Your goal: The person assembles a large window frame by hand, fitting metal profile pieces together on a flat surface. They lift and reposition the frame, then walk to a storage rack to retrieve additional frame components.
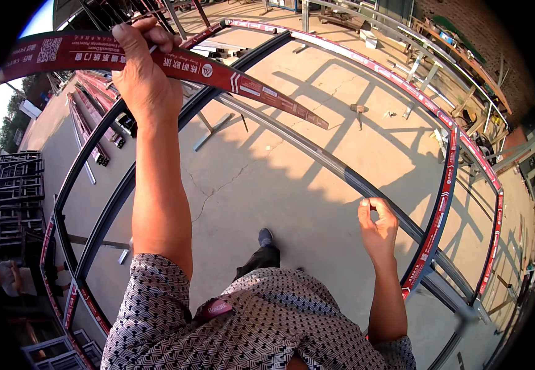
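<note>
High on the left, my left hand is closed round a long strip of red printed protective film. One end of the strip runs past the fist to the left rim, and the other tapers off to the right in mid-air. My right hand hangs at the right with thumb and forefinger tips together in a ring, and nothing shows in it. It is nearest to a dark grey bar of a large metal window frame. Red film covers the frame's far and right members; bars at the left are bare dark grey.
A hammer lies on the concrete floor inside the frame. Wrapped red profiles are stacked at the far left, near a pile of dark frames. A wooden bench stands far right. Another person is at the lower left.
</note>
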Tool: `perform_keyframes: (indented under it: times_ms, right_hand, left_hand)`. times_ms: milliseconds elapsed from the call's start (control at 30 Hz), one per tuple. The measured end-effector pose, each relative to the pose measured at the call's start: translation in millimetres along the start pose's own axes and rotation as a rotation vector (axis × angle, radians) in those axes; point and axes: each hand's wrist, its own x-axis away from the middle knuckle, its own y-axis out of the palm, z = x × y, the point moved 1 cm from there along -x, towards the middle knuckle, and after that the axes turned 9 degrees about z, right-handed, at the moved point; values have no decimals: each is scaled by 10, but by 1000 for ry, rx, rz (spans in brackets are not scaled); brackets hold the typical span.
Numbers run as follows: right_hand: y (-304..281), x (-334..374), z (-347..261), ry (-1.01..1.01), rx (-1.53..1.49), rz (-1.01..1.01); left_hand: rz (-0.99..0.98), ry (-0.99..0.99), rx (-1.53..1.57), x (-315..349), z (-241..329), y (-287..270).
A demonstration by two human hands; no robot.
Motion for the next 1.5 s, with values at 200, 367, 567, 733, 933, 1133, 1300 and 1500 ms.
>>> perform_keyframes:
  times_ms: [200, 367, 567, 733, 933, 1133, 1300, 1500]
  right_hand:
    - [1089, -494, 341, 258, -115, -222]
    - [2155, -905, 457, 399, -450, -289]
    - [3137, -1476, 206, 778, -521, -375]
    - [3765, -2035, 132, 884, -527, -389]
    - [4690, -2967, 417, 646, -516, -469]
    - [5743, -4614, 795, 498, -481, -309]
    - [6452, -6261, 1575, 394, -192, -56]
    - [6678, -7679, 1743, 372, 323, -28]
  left_hand:
    - [218, -75, 80, 70, 126, -1395]
    - [413, -33, 27, 53, 200, -2310]
    - [624, -25, 34, -10, 236, -2969]
    - [657, -43, 35, -23, 120, -3301]
    - [978, -40, -179, -100, -157, -3459]
    - [1259, -54, -456, -297, -758, -3505]
    - [1271, -125, -580, -389, -967, -3745]
    - [1429, -124, -737, -493, -1157, -3641]
